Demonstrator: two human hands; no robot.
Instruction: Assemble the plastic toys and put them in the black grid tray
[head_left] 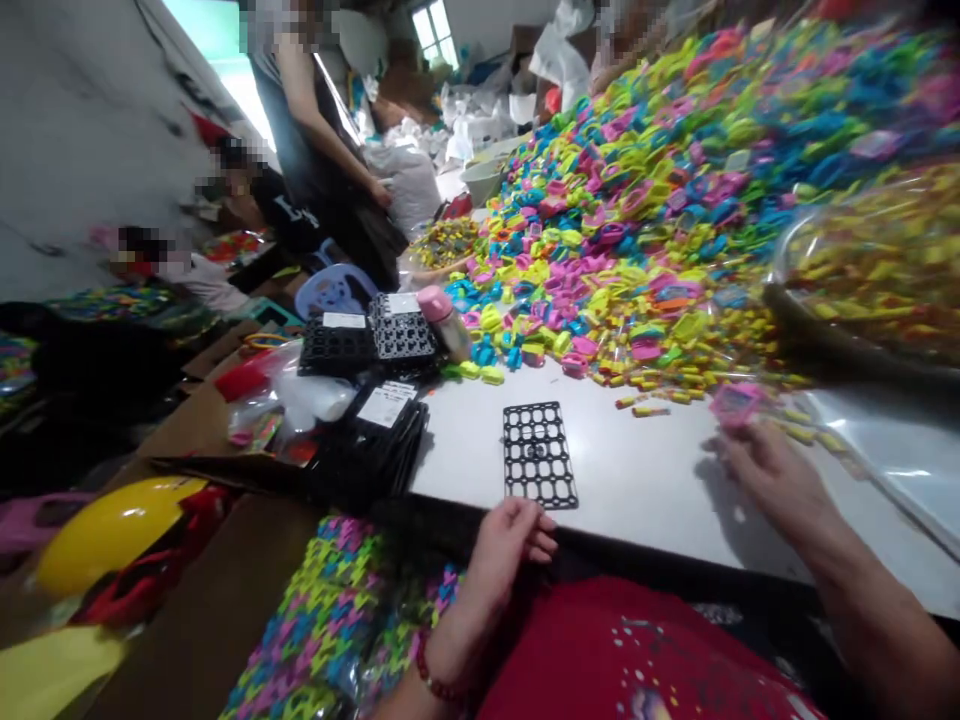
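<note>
No writing can be read. The white labels (385,405) on the stacks of black grid trays (373,440), left of the single black grid tray (538,455), are too blurred.

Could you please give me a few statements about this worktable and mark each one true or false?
1. The black grid tray lies flat on the white table. True.
2. The left hand grips the grid tray. False: it rests at the table's near edge, just short of the tray.
3. The right hand reaches toward a pink plastic piece. True.
4. The pile of plastic pieces is all one colour. False: it mixes pink, yellow, green and blue.
5. A stack of black trays sits left of the single grid tray. True.
</note>
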